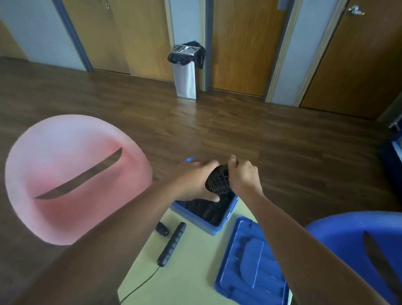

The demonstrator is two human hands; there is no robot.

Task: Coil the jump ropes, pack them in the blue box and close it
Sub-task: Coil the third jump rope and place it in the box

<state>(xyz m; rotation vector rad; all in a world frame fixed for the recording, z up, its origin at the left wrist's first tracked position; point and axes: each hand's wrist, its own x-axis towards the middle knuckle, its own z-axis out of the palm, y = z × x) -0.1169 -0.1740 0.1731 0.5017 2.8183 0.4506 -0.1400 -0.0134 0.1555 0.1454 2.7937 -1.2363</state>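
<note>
Rope bundle (217, 179), black and coiled, sits between my two hands: left hand (194, 182) wraps it from the side, right hand (242, 176) pinches its top. Directly below them I see the open blue box (211, 228); its lid (250, 260) lies nearer me, a loose handle (171, 244) beneath my left forearm.

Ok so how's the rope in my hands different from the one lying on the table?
The coiled rope is wound into a tight black bundle, gripped by the left hand and right hand above the blue box. The loose rope lies on the table, handle down, cord trailing off uncoiled. Both look black.
</note>
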